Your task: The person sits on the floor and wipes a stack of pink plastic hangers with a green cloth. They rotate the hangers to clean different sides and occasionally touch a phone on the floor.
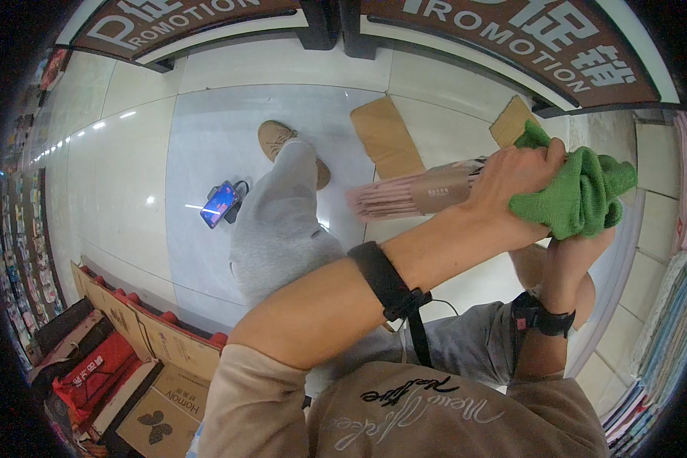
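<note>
A crumpled green cloth (587,192) is bunched at the far right, above my bent right knee. My left hand (518,172) reaches across from the left and grips it, with a green fold showing past the knuckles. From below, my right hand (587,246) meets the same cloth, which covers its fingers. Behind my left wrist is a stack of folded pink textiles (383,200) with a brown paper band (441,192). My forearm and hand hide the stack's right end, and I cannot tell what it rests on.
Flat cardboard pieces (386,134) lie on the tiled floor. A lit phone (219,204) with a cable is left of my leg. Promotion stands (509,51) line the far side. Cartons (160,412) and a red package (94,372) are lower left; folded fabrics (667,320) are stacked right.
</note>
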Available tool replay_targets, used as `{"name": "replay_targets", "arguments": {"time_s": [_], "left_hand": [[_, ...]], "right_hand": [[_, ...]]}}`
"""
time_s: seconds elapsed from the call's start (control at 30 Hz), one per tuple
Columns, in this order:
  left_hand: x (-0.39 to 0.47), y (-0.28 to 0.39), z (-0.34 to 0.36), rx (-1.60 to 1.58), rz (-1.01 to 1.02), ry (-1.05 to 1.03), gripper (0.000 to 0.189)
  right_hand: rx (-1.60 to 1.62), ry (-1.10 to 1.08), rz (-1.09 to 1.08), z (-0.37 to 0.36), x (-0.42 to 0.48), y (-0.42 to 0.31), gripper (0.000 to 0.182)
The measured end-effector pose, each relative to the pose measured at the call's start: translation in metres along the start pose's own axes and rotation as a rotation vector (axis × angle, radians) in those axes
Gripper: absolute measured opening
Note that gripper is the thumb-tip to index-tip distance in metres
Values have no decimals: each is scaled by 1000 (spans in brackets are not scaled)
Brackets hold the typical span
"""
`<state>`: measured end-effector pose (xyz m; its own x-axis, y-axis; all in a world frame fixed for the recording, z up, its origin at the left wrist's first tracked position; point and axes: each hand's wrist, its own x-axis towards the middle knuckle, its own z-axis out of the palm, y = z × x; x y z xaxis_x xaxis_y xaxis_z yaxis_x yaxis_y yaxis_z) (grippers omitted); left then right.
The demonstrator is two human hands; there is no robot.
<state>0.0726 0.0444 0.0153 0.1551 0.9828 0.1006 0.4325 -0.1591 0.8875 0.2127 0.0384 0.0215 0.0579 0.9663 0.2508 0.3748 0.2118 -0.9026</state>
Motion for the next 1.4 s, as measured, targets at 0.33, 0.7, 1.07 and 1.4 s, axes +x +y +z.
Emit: {"name": "replay_targets", "arguments": {"time_s": [0.33,0.7,1.07,1.4], "left_hand": [[6,-34,23,-266,187,-230,55],[-2,-21,29,-599,351,-352,41],[4,-24,24,-260,160,-99,38],[10,-29,16,-336,-143,-163,39]], "right_hand": [[427,30,232,-12,2,25,44],[931,-153,427,-5,-5,20,56],[1110,-429,347,-12,-7,34,44],[253,-358,42,-19,-10,40,70]]}}
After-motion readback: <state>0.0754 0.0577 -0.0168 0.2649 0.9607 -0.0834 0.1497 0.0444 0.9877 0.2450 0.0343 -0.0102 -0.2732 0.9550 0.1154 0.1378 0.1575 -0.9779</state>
